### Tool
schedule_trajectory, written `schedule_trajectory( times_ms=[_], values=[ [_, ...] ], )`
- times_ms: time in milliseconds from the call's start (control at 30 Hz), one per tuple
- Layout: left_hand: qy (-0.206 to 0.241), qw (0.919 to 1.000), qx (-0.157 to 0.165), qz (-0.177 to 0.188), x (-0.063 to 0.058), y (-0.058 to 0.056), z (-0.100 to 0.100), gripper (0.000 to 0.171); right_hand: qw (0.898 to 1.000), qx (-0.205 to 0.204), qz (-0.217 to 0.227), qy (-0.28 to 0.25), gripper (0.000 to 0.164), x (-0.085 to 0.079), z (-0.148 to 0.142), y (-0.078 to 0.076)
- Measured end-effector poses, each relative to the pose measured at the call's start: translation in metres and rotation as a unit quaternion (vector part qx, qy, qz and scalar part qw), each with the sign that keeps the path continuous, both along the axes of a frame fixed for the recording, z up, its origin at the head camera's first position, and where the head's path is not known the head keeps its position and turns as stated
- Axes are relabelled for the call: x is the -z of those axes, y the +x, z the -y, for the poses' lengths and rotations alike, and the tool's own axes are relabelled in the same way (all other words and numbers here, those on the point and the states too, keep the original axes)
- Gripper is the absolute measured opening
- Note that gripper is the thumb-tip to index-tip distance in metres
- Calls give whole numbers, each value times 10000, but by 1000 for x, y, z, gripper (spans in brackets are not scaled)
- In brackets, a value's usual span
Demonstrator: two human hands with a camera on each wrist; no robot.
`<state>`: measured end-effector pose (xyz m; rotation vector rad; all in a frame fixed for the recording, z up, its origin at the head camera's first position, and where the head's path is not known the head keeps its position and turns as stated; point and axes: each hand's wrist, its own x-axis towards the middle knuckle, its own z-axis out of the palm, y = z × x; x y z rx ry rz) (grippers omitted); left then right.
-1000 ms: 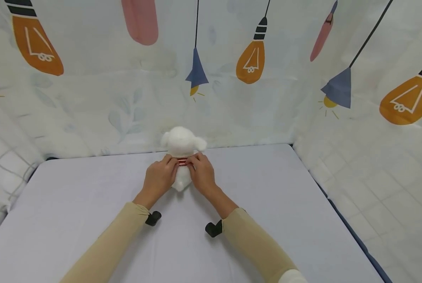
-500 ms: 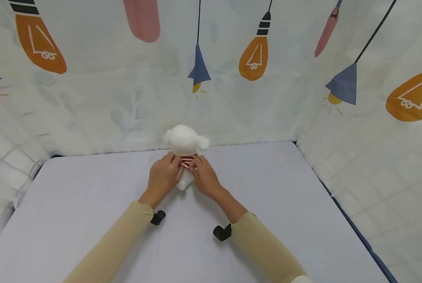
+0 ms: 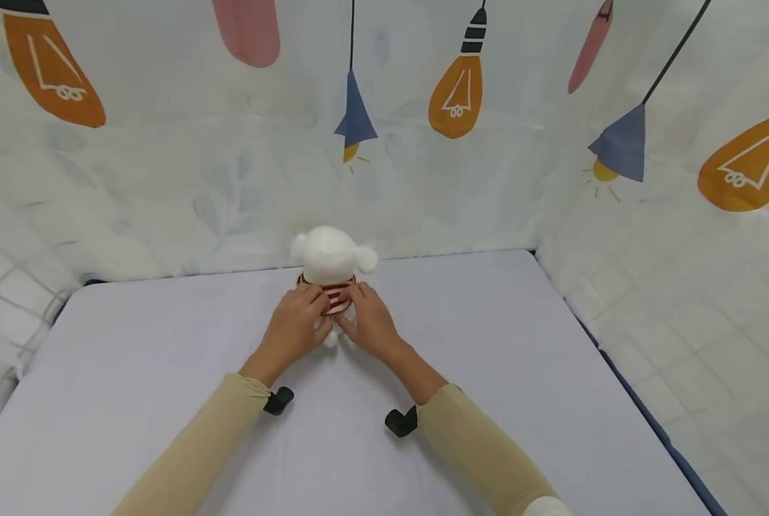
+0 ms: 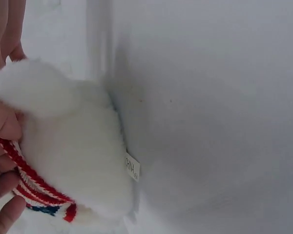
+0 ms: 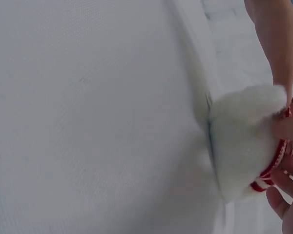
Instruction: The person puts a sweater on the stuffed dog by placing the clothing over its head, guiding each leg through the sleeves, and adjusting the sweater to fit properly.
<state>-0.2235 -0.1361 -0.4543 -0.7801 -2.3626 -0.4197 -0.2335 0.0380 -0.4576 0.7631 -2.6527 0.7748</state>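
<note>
A white plush toy (image 3: pixel 328 254) sits at the table's far side, its round head and two ears toward the wall. Round its body is a small red-and-white striped knitted sweater (image 3: pixel 337 297), which shows a dark blue patch in the left wrist view. My left hand (image 3: pixel 290 326) pinches the sweater at its left side. On the right side my right hand (image 3: pixel 373 322) pinches the same knit. Close up, the left wrist view shows the toy's furry body (image 4: pixel 78 151) with a small printed tag (image 4: pixel 133 166). Both hands hide part of the sweater and lower body.
A white-covered table (image 3: pixel 165 344) spreads under the arms. Behind it hangs a pale curtain (image 3: pixel 487 201) printed with lamps and bulbs, which continues along both sides. Black wrist-worn pieces (image 3: pixel 279 400) jut from the sleeves above the table.
The striped sweater has gone from a narrow bunched band to a wider spread, reaching lower on the plush toy's body. Both hands stay at its sides, with fingers shifted slightly.
</note>
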Motion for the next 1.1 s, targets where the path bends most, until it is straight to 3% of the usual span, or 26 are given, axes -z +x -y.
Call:
schedule_trajectory(
  times_ms=[100,200,267,400,500,600,867,1100],
  values=[
    [32,9997,213,-61,2,1,-2,10,9985,245,-457,158,23,1,4,0],
    [14,9997,178,-159,3,2,-4,13,9947,310,-889,417,17,2,6,1],
    [-79,9995,-59,-299,4,2,-6,15,9911,291,-1139,623,17,2,6,2],
    [-272,9948,-846,-504,5,1,-7,18,9858,134,-1474,797,16,1,6,4],
    [-304,9895,-1353,-401,5,-1,-5,20,9840,55,-1595,792,15,0,5,5],
    [-351,9873,-1540,-173,4,-1,-3,22,9838,52,-1603,800,15,1,5,5],
    [-230,9924,-1187,208,6,5,1,19,9843,391,-1263,1170,22,12,9,1],
    [132,9886,-905,1194,7,6,7,27,9765,505,-1237,1690,18,20,13,4]
  ],
)
